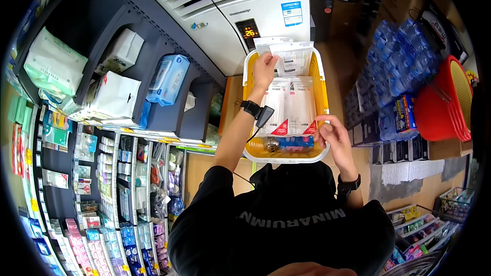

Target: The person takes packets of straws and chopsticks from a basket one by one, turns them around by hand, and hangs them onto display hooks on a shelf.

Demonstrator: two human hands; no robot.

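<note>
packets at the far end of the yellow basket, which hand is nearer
Left. The left hand is at the far packets' left edge; the right hand is farther off, by the basket's near right corner.

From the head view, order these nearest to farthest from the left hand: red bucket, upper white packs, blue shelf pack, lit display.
1. Upper white packs: directly against the left hand.
2. Lit display: just ahead, slightly left.
3. Blue shelf pack: farther out, left.
4. Red bucket: far off, right.
</note>
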